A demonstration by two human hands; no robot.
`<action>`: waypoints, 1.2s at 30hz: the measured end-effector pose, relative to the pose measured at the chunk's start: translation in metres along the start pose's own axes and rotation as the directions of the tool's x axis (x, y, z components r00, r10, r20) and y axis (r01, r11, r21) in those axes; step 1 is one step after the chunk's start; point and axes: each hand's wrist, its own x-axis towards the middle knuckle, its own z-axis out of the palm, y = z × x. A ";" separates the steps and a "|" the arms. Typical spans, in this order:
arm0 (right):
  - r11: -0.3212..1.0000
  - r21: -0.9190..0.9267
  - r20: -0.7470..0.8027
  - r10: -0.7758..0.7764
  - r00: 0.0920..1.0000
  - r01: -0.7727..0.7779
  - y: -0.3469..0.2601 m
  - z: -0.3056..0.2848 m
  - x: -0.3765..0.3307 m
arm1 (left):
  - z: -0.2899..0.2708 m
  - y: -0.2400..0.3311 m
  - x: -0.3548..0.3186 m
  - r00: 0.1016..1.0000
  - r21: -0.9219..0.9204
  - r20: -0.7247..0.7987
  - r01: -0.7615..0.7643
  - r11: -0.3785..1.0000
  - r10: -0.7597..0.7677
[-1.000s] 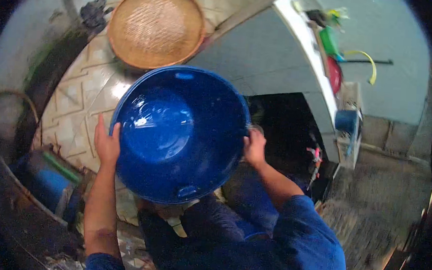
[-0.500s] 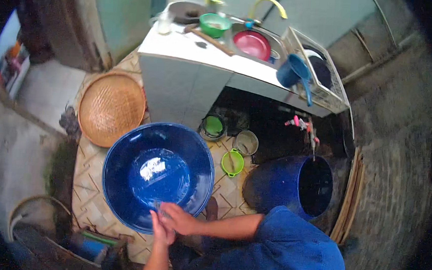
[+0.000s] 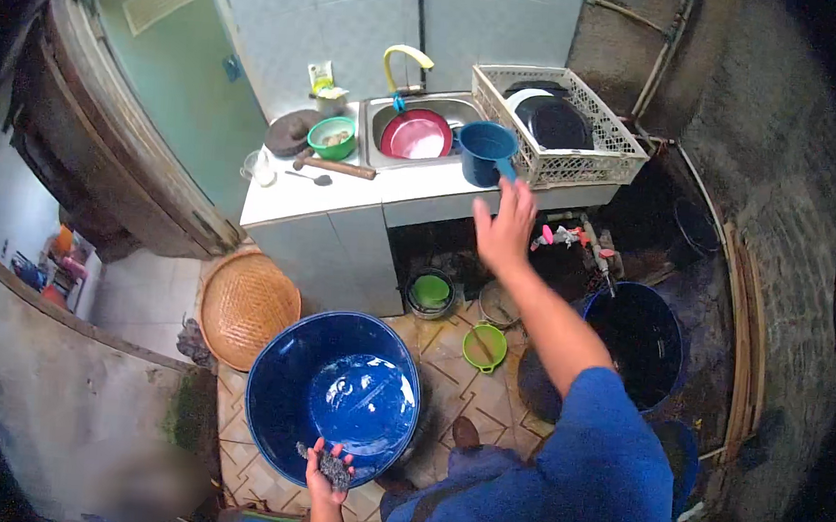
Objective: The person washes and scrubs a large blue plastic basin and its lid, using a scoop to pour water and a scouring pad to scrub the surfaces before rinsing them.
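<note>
My left hand pinches a small dark scrubber between its fingertips, right at the near rim of the blue basin. The basin sits on the tiled floor just in front of me, with a shallow pool of water shining in its bottom.

My right hand is raised far out toward the counter, fingers spread and holding nothing. It hangs just below the handle of the blue dipper, which stands on the counter edge between the sink and the white rack; I cannot tell whether the fingertips touch the handle.

In the sink lies a red bowl under a yellow tap. Left of it on the counter are a green bowl, a rolling pin and a spoon. The rack holds dark plates.

On the floor, a woven tray lies left of the basin, and a green cup right of it. A big dark barrel stands on the right.
</note>
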 end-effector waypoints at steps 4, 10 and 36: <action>0.907 -0.191 0.191 0.408 0.893 -0.374 0.067 0.025 0.079 | 0.006 -0.002 -0.016 0.996 0.071 -0.077 -0.030 0.997 0.036; 0.764 0.090 0.655 0.437 0.616 -0.638 0.128 0.056 0.074 | 0.023 -0.008 -0.024 0.996 0.095 -0.089 -0.012 0.995 0.020; 0.378 -0.742 0.177 0.907 0.381 -0.554 0.259 -0.307 -0.248 | 0.083 -0.049 0.030 0.976 0.315 -0.062 0.217 0.924 -0.208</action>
